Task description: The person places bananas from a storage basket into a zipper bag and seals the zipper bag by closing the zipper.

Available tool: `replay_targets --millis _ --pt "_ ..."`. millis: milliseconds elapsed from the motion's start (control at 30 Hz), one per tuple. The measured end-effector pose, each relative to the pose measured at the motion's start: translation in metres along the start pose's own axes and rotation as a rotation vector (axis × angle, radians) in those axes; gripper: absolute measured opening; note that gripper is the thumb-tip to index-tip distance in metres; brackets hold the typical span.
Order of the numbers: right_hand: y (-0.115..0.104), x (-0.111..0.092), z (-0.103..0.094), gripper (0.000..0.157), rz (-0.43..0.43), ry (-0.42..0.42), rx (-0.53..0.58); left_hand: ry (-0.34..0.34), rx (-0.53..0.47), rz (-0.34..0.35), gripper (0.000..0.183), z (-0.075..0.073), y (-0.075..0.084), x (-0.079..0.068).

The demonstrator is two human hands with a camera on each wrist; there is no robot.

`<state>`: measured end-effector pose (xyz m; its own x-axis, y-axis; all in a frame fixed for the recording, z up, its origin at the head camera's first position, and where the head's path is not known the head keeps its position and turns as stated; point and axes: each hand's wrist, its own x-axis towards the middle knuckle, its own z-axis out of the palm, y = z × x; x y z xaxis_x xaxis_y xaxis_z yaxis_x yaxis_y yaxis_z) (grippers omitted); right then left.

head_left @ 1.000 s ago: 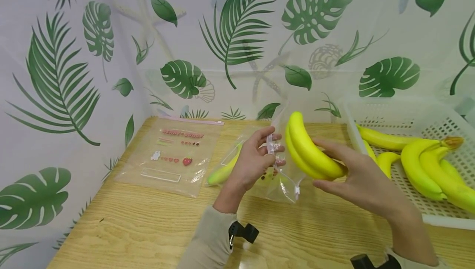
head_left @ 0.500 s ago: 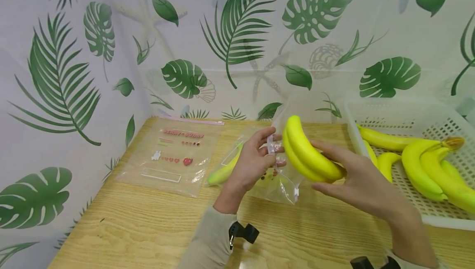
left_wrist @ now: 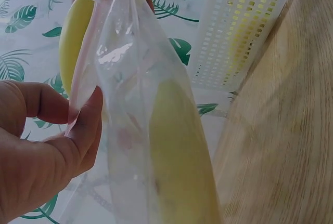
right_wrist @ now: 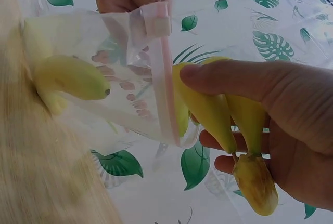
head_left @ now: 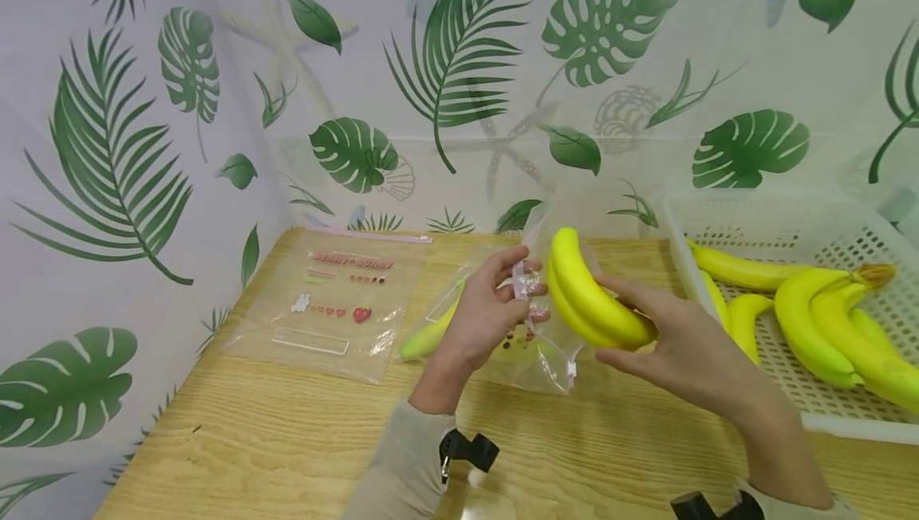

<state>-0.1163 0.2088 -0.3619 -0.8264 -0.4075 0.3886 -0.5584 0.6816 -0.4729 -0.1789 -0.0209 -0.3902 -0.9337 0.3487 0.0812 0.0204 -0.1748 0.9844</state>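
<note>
My left hand (head_left: 483,314) pinches the edge of a clear zip bag (head_left: 537,372), seen close up in the left wrist view along the pink zip strip (left_wrist: 83,73). Inside the bag lies a yellow banana (right_wrist: 70,78) with a greenish tip. My right hand (head_left: 689,340) grips a small bunch of bananas (head_left: 585,301), thumb on one side and fingers on the other. Its brown stem (right_wrist: 257,187) points away from the bag, and its front end is at the bag's open mouth. How far the bananas reach in is hard to tell. A white slider (right_wrist: 157,26) sits at the zip's end.
Flat on the wooden table (head_left: 287,432), another clear bag (head_left: 323,305) with pink print lies to the left. At the right stands a white perforated basket (head_left: 797,225) holding several bananas (head_left: 811,328). A leaf-print sheet (head_left: 459,49) hangs behind.
The bunch of bananas in my right hand has shifted slightly left and down at the bag's mouth. My left hand keeps its pinch and has hardly moved.
</note>
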Motion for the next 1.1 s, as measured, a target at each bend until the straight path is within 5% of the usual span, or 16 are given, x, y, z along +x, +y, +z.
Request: replay_targets --millis 333,800,1100 --pt "0.006 0.005 0.009 0.077 0.006 0.046 -0.008 0.007 0.018 0.006 0.072 -0.001 0.000 0.000" --pt "0.013 0.005 0.014 0.081 0.120 0.017 -0.031 -0.006 0.050 0.015 0.071 -0.003 0.002 -0.002" --pt "0.016 -0.001 0.003 0.085 0.061 -0.124 0.189 -0.016 0.004 0.025 0.074 -0.002 0.003 -0.001"
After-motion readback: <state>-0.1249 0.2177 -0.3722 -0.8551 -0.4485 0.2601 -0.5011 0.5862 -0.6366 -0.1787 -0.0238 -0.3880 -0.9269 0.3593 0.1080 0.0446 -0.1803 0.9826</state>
